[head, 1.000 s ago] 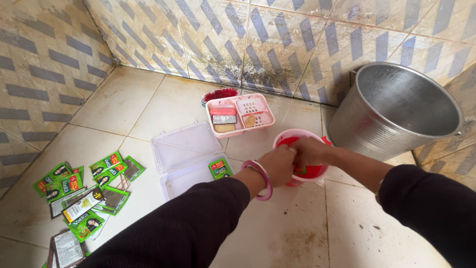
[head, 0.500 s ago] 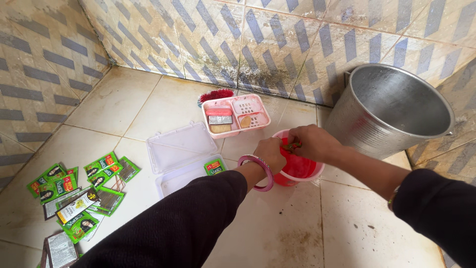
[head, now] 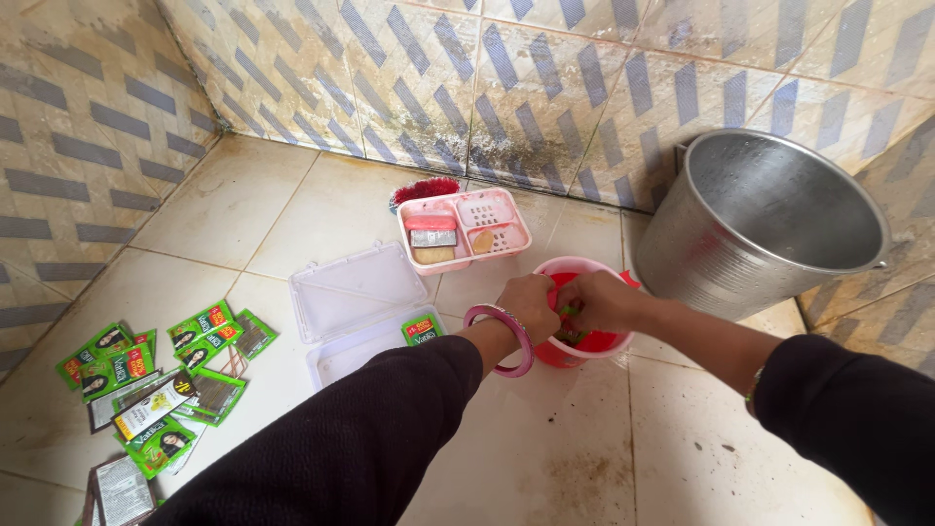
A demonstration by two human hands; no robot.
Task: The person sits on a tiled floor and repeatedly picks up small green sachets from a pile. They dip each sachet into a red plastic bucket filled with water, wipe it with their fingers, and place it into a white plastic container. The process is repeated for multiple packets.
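Note:
My left hand [head: 531, 304], with a pink bangle [head: 501, 342] on its wrist, and my right hand [head: 599, 300] meet over a small red mug with a pink rim [head: 594, 343] on the tiled floor. Both hands have their fingers closed on a small green sachet [head: 569, 337], and only a sliver of it shows below the fingers, inside the mug's mouth. The hands hide most of the mug's inside. Both arms wear dark sleeves.
A large metal bucket [head: 769, 224] stands against the wall to the right. Behind the mug lie a pink soap tray [head: 466, 229] and a red brush [head: 426, 187]. An open clear plastic box [head: 362, 297] holds one green sachet [head: 421, 329]. Several sachets [head: 156, 375] are scattered at the left.
Half a second ago my right hand was raised above the mug's rim with the sachet. Both hands have since dropped back down into the mug's mouth.

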